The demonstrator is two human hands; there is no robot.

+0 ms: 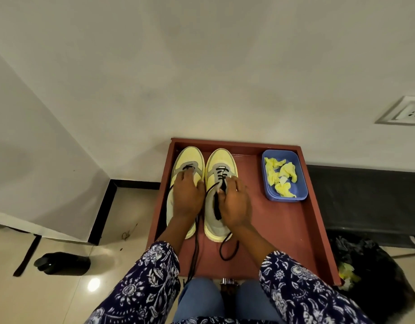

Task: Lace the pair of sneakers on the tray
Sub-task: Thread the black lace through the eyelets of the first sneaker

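Head view shows the pair of pale yellow and grey sneakers [203, 183] side by side at the left of the reddish-brown wooden tray [283, 230]. Her right hand [234, 204] pinches the black lace [217, 206] over the right shoe's tongue; her left hand [186, 195] rests curled on the left shoe, its grip unclear. She should probably draw each crossing snug and even before threading the next eyelet, keeping the loose ends from tangling.

No readable text, brand, number or sign is shown anywhere; nothing legible is carried by the sneakers [203, 183], the tray [295, 230] or the blue container [284, 176].
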